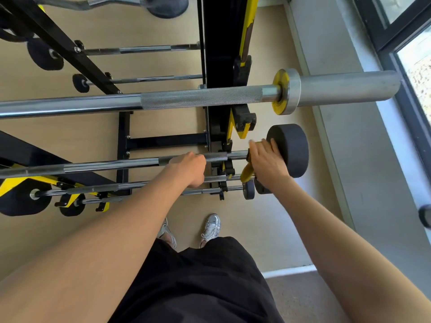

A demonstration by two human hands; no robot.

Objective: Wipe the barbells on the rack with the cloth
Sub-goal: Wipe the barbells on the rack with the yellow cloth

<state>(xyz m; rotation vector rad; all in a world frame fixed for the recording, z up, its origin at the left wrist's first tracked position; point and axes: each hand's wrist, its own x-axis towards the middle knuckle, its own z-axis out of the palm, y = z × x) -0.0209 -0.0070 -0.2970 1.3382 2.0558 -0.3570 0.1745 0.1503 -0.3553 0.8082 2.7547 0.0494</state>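
Note:
A fixed-weight barbell point(112, 165) lies across the black and yellow rack point(221, 54), with a round black weight head point(292, 148) at its right end. My left hand point(190, 169) grips the chrome shaft, fingers curled over it, left of the rack upright. My right hand point(268, 162) holds a yellow cloth point(246, 174) against the bar just inside the weight head. Part of the cloth hangs below my palm; the rest is hidden under the hand.
A thick long barbell point(200, 99) with a yellow collar crosses above at chest level. Smaller barbells point(140, 185) rest on lower pegs, and more sit on the far side. A wall and window frame point(396, 66) run along the right. My shoes point(211, 227) stand on the wooden floor.

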